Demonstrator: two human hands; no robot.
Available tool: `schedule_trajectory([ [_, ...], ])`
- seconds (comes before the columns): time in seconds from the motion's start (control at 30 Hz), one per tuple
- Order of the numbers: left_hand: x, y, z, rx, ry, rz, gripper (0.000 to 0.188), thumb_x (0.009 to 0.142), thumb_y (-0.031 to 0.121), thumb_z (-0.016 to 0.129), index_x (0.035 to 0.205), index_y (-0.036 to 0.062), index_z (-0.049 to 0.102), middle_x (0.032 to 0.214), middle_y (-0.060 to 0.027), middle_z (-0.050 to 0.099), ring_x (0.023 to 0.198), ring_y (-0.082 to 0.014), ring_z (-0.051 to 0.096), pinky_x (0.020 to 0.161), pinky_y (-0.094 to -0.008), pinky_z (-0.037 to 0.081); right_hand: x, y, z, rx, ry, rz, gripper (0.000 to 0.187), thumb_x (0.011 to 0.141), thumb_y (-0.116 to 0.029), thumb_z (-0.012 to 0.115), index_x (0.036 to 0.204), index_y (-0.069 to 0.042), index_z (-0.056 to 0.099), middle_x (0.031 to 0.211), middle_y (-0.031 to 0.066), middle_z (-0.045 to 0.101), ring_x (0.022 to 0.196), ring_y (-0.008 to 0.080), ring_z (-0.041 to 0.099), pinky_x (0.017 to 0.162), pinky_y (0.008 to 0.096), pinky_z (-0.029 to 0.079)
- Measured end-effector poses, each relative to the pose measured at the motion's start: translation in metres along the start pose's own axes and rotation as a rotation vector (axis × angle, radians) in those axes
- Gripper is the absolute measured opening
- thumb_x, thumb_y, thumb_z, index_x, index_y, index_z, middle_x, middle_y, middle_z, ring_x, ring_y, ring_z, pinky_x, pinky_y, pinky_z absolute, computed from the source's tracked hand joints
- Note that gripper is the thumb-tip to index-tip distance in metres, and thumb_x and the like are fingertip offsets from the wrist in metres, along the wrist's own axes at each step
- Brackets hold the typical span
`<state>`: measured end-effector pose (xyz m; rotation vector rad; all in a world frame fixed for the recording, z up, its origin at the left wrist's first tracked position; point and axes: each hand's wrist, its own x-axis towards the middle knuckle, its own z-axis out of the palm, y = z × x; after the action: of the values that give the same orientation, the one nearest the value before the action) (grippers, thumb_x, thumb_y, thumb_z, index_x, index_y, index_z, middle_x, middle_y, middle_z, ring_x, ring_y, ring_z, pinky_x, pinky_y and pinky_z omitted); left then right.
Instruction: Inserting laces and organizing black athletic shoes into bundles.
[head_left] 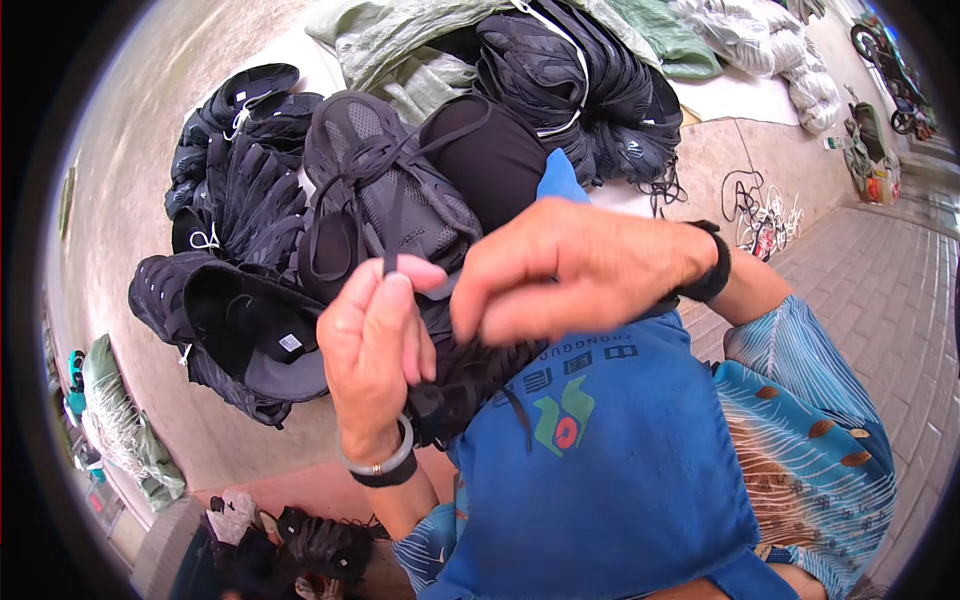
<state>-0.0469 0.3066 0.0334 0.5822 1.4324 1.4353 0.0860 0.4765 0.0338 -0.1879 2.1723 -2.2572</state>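
Beige slab (715, 150), grey brick paving (910, 250) along its R edge; motorbike (885, 65) beyond, far R. Loose laces (770, 220) nr slab's R edge, pale green sack (405, 55) + white bundle (740, 35) twd far edge. Grey mesh shoe (385, 165) nr the near edge, btwn black shoes (240, 180) & black shoe bundle (570, 75). L hand (370, 340): thumb + fingertip pinched on dark lace (391, 235). R hand (575, 265) close by, fingers curled, blurred; can't tell if gripping.

The left hand (368, 345) pinches a dark lace (391, 252) on a grey shoe (432, 222), right hand (580, 265) nearby.
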Motion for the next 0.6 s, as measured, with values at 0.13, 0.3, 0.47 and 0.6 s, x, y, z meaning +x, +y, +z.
schedule_trajectory([
  [0.13,-0.019,0.044,0.042,0.277,-0.666,0.283,0.021,0.094,0.015,0.051,0.093,-0.0056,0.056,0.059,-0.008,0.055,0.04,-0.0136,0.05,0.039,-0.0269,0.04,-0.005,0.033,-0.011,0.588,0.259,0.524,0.035,0.097,-0.032,0.05,0.098,0.002,0.061,0.078,0.009,0.066,0.056,0.011,0.06,0.049,0.0204,0.048],
  [0.3,-0.027,0.018,0.116,0.189,-1.063,0.406,0.014,0.089,0.013,0.057,0.097,0.0011,0.055,0.072,-0.0103,0.063,0.05,-0.0263,0.056,0.047,-0.0327,0.045,0.037,0.034,0.031,1.231,0.264,0.514,0.032,0.099,-0.025,0.046,0.113,0.003,0.054,0.068,0.0045,0.058,0.047,0.0069,0.051,0.041,0.0187,0.041],
  [0.47,-0.019,0.012,0.076,0.201,-1.04,0.36,0.02,0.084,0.012,0.065,0.103,0.0046,0.064,0.082,-0.0091,0.064,0.061,-0.0239,0.059,0.054,-0.0321,0.047,-0.012,0.007,-0.006,0.689,-0.03,0.397,0.03,0.096,-0.025,0.05,0.102,0.003,0.059,0.053,-0.0034,0.046,0.035,0.0017,0.036,0.032,0.0176,0.026],
  [0.6,-0.007,-0.013,0.006,0.145,-0.484,-0.032,0.016,0.086,0.011,0.061,0.086,-0.003,0.067,0.101,-0.0148,0.066,0.089,-0.0201,0.063,0.081,-0.0298,0.047,-0.034,0.0,-0.02,0.503,-0.118,0.548,0.031,0.097,-0.023,0.049,0.102,0.004,0.062,0.052,-0.001,0.049,0.035,0.0026,0.038,0.034,0.0199,0.027],
])
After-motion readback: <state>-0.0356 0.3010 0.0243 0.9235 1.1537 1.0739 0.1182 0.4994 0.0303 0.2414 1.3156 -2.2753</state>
